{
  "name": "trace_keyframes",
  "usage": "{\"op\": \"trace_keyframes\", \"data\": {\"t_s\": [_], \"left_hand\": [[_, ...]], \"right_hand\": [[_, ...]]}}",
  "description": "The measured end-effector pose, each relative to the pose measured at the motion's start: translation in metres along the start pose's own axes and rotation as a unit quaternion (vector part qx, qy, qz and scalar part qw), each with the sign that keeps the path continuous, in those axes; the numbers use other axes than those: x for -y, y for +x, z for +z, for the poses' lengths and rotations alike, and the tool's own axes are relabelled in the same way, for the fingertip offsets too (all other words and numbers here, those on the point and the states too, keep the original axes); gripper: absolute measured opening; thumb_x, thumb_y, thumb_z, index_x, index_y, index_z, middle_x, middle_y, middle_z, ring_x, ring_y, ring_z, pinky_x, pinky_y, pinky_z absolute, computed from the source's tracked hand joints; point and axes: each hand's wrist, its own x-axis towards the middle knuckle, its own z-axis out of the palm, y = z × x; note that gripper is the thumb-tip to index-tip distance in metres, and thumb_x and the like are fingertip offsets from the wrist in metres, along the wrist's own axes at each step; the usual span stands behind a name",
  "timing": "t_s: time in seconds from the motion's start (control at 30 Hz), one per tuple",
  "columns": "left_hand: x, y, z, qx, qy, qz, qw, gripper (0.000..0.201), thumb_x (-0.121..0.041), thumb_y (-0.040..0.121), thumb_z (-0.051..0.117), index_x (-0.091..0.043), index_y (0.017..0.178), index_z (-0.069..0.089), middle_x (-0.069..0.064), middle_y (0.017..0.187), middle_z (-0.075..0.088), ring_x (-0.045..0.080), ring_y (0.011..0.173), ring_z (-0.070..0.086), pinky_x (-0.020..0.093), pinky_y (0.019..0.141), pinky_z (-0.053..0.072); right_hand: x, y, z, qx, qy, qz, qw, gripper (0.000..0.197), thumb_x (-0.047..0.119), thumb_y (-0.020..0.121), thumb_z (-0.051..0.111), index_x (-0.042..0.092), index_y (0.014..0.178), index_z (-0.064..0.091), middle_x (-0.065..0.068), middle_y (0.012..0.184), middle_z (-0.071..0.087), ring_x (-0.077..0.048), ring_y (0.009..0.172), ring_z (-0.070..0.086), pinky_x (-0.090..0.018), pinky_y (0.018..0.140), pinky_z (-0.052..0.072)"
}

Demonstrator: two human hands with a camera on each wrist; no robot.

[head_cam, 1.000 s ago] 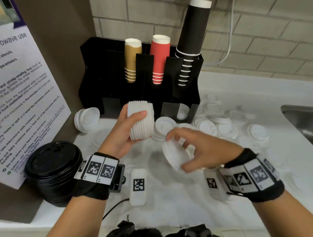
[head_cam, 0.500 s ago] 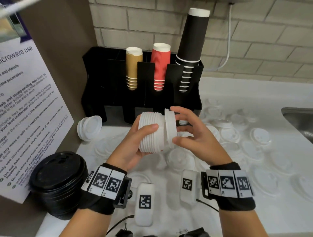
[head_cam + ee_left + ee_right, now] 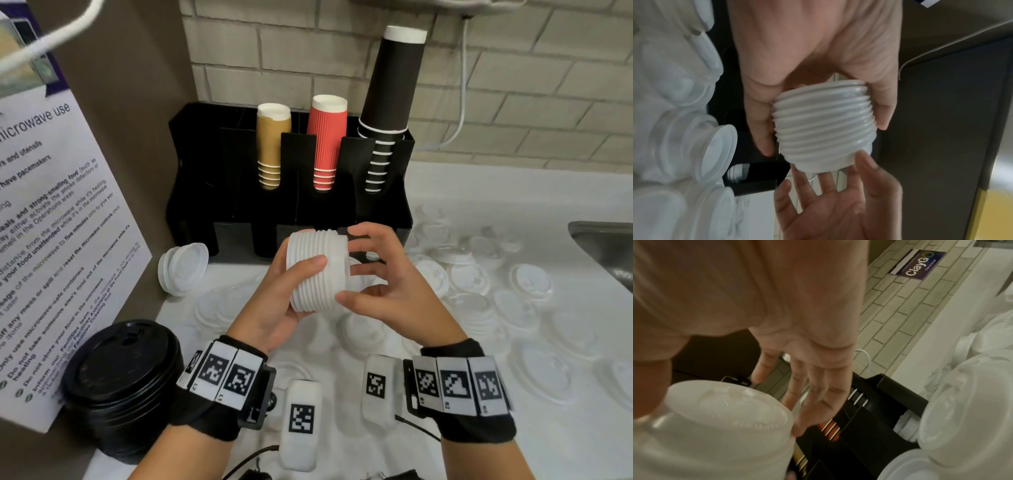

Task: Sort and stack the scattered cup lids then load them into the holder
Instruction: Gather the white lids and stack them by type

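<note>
My left hand [image 3: 294, 275] grips a sideways stack of white cup lids [image 3: 317, 270] in front of the black holder [image 3: 239, 178]. In the left wrist view the left hand [image 3: 818, 56] wraps the ribbed stack [image 3: 824, 128], thumb on one side and fingers on the other. My right hand [image 3: 383, 287] is at the stack's right end, fingers spread and fairly straight, their tips touching the end lid. The right wrist view shows the right hand [image 3: 807, 353] stretched beside the stack's top lid [image 3: 719, 426]. Several loose white lids [image 3: 469, 277] lie scattered on the counter to the right.
The holder carries brown cups [image 3: 272, 144], red cups [image 3: 327, 137] and tall black cups [image 3: 390, 89]. A short pile of white lids [image 3: 183, 267] leans at the holder's left foot. Black lids [image 3: 120, 380] are stacked front left by a notice [image 3: 51, 222]. A sink [image 3: 609, 246] is at right.
My right hand lifted one white lid off the counter and brought it to the stack's right end; it now sits flush on the stack. My left hand raised the stack slightly.
</note>
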Motion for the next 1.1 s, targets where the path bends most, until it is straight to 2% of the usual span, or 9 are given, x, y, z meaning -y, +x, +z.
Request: {"op": "trace_keyframes", "data": {"t_s": [0.17, 0.3, 0.4, 0.5, 0.57, 0.67, 0.8, 0.9, 1.1], "left_hand": [[0.001, 0.001, 0.003, -0.011, -0.068, -0.030, 0.997, 0.066, -0.036, 0.070, 0.075, -0.020, 0.132, 0.056, 0.009, 0.124, 0.068, 0.024, 0.111, 0.067, 0.040, 0.088, 0.057], [0.003, -0.001, 0.001, -0.028, -0.161, -0.036, 0.986, 0.054, -0.048, 0.080, 0.062, -0.017, 0.125, 0.062, 0.014, 0.124, 0.067, 0.028, 0.110, 0.067, 0.050, 0.091, 0.053], [0.001, -0.002, -0.001, -0.050, -0.187, -0.025, 0.981, 0.069, -0.049, 0.070, 0.070, -0.016, 0.130, 0.057, 0.015, 0.129, 0.064, 0.032, 0.118, 0.062, 0.052, 0.096, 0.050], [0.000, -0.004, -0.004, -0.066, -0.217, -0.016, 0.974, 0.075, -0.048, 0.064, 0.074, -0.016, 0.130, 0.056, 0.015, 0.128, 0.064, 0.034, 0.119, 0.061, 0.055, 0.099, 0.047], [0.000, -0.006, -0.006, -0.081, -0.234, -0.014, 0.969, 0.073, -0.048, 0.068, 0.073, -0.016, 0.132, 0.055, 0.016, 0.128, 0.064, 0.034, 0.118, 0.062, 0.054, 0.096, 0.049], [-0.001, -0.009, -0.006, -0.092, -0.236, -0.008, 0.967, 0.065, -0.046, 0.077, 0.063, -0.015, 0.133, 0.054, 0.016, 0.130, 0.063, 0.033, 0.117, 0.062, 0.053, 0.093, 0.052], [-0.004, -0.012, -0.003, -0.097, -0.212, 0.013, 0.972, 0.058, -0.039, 0.078, 0.063, -0.016, 0.131, 0.055, 0.013, 0.130, 0.064, 0.031, 0.118, 0.063, 0.047, 0.094, 0.052], [-0.006, -0.012, -0.001, -0.093, -0.211, 0.021, 0.973, 0.053, -0.035, 0.078, 0.063, -0.015, 0.127, 0.057, 0.011, 0.125, 0.067, 0.028, 0.115, 0.064, 0.042, 0.093, 0.054], [-0.018, -0.012, 0.001, -0.078, -0.206, 0.059, 0.974, 0.047, -0.038, 0.084, 0.057, -0.013, 0.123, 0.060, 0.010, 0.119, 0.070, 0.025, 0.110, 0.067, 0.035, 0.076, 0.060]], "right_hand": [[0.004, 0.009, 0.000, -0.045, -0.050, -0.021, 0.998, 0.043, 0.028, 0.071, 0.082, 0.029, 0.103, 0.053, 0.015, 0.113, 0.054, -0.006, 0.099, 0.060, -0.024, 0.065, 0.054], [0.013, 0.023, 0.000, -0.012, -0.118, -0.060, 0.991, 0.026, 0.026, 0.082, 0.072, 0.024, 0.107, 0.064, 0.003, 0.117, 0.050, -0.004, 0.104, 0.056, -0.019, 0.081, 0.052], [0.014, 0.033, -0.008, 0.006, -0.105, -0.070, 0.992, 0.024, 0.015, 0.091, 0.062, 0.027, 0.112, 0.059, 0.001, 0.120, 0.052, -0.003, 0.109, 0.056, -0.015, 0.083, 0.049], [0.005, 0.036, -0.021, 0.027, -0.183, -0.045, 0.982, 0.019, 0.011, 0.090, 0.062, 0.024, 0.103, 0.061, 0.002, 0.109, 0.056, -0.009, 0.098, 0.056, -0.019, 0.083, 0.046], [-0.010, 0.033, -0.023, 0.158, -0.376, 0.015, 0.913, 0.032, 0.033, 0.081, 0.072, 0.025, 0.110, 0.062, 0.005, 0.111, 0.056, -0.014, 0.104, 0.049, -0.034, 0.092, 0.042], [-0.034, 0.022, -0.015, 0.311, -0.595, 0.082, 0.737, 0.073, 0.060, 0.061, 0.076, 0.040, 0.125, 0.046, 0.009, 0.119, 0.049, -0.019, 0.113, 0.033, -0.043, 0.092, 0.027], [-0.049, 0.017, -0.011, 0.347, -0.646, 0.044, 0.678, 0.089, 0.051, 0.059, 0.079, 0.041, 0.135, 0.035, 0.007, 0.123, 0.047, -0.022, 0.113, 0.029, -0.046, 0.091, 0.025], [-0.048, 0.020, -0.014, 0.331, -0.641, 0.039, 0.691, 0.083, 0.045, 0.062, 0.075, 0.040, 0.135, 0.035, 0.007, 0.122, 0.048, -0.022, 0.112, 0.029, -0.045, 0.089, 0.025], [-0.024, 0.035, -0.016, 0.253, -0.483, 0.011, 0.838, 0.091, 0.062, 0.062, 0.074, 0.040, 0.140, 0.033, 0.013, 0.126, 0.045, -0.016, 0.117, 0.027, -0.036, 0.087, 0.022]]}}
